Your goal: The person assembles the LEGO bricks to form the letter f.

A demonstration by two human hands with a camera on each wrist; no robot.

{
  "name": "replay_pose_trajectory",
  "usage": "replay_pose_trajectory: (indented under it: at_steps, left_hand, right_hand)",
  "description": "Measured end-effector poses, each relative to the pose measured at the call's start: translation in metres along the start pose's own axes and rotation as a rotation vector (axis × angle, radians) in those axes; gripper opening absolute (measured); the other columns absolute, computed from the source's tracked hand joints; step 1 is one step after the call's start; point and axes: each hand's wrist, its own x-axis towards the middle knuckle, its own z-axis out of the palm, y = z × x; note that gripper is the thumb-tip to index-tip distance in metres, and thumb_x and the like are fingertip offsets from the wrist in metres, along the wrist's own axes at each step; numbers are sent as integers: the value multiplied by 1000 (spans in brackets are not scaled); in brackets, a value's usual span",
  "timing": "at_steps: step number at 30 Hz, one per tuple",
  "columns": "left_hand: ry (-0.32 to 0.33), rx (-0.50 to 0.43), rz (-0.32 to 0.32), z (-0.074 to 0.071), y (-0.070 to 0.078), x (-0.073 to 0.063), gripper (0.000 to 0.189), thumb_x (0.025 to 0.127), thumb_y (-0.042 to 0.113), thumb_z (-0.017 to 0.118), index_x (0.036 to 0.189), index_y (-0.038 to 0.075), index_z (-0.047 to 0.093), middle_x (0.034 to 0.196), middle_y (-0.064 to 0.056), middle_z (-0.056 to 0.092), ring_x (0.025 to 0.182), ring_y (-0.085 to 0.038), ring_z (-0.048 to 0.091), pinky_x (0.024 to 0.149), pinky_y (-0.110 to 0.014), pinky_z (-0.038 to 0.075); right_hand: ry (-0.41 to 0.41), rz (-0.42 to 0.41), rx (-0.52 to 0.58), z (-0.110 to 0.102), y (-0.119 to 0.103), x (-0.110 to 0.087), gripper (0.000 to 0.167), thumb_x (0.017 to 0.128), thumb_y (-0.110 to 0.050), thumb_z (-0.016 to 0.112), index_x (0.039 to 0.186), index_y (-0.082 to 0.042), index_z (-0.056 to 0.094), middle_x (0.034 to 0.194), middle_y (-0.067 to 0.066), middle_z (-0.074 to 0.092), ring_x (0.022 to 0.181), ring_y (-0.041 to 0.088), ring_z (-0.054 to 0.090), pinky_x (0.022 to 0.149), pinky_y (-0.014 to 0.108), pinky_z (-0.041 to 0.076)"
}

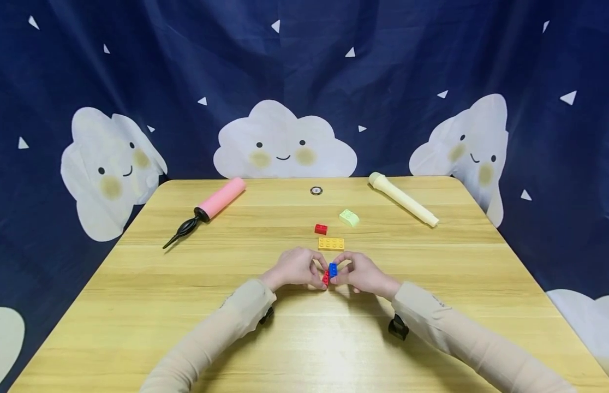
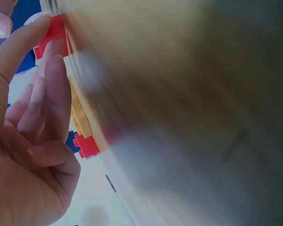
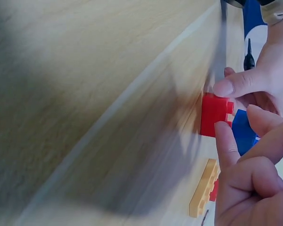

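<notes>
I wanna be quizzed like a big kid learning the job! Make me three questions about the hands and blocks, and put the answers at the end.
1. True or false: the left hand holds one red block, and the right hand holds the blue block.
2. Which lies nearest the yellow block?
A) the pink pump
B) the other red block
C) the cream tube
3. How many blocks show in the head view?

Key:
1. True.
2. B.
3. Five: two red, one blue, one yellow and the pale green block.
</notes>
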Motion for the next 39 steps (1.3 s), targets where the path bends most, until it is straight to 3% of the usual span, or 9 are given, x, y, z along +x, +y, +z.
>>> replay_pose_trajectory:
  at_steps: [8,17,30,39]
  left_hand:
    - [55,63,-10,4,0,2,39,64,46,85,92,25,68,65,21,66,60,1,55,58,-24,40]
    - [78,107,-13,4,-4,2,32,65,42,85,90,28,71,66,22,66,62,2,53,57,-23,39]
    - [75,84,-38,2,-3,3,30,61,39,87,83,27,70,65,20,66,61,1,53,56,-22,38]
    - [64,66,-41,2,-6,4,28,61,39,86,82,30,70,66,23,66,63,2,53,60,-23,38]
  right_hand:
    - [-5,-54,-34,5,1,0,38,83,-6,71,115,1,54,86,11,68,44,8,42,43,19,37]
    - [35,-66,-89,10,2,1,36,82,-10,73,113,-2,56,78,7,65,42,8,41,41,19,36]
    - [9,-116,-90,12,4,6,39,83,-15,73,116,-3,57,74,8,69,37,8,38,39,20,33]
    - [14,-190,-142,12,11,11,31,81,-14,75,107,-4,60,69,3,65,37,8,41,37,21,35]
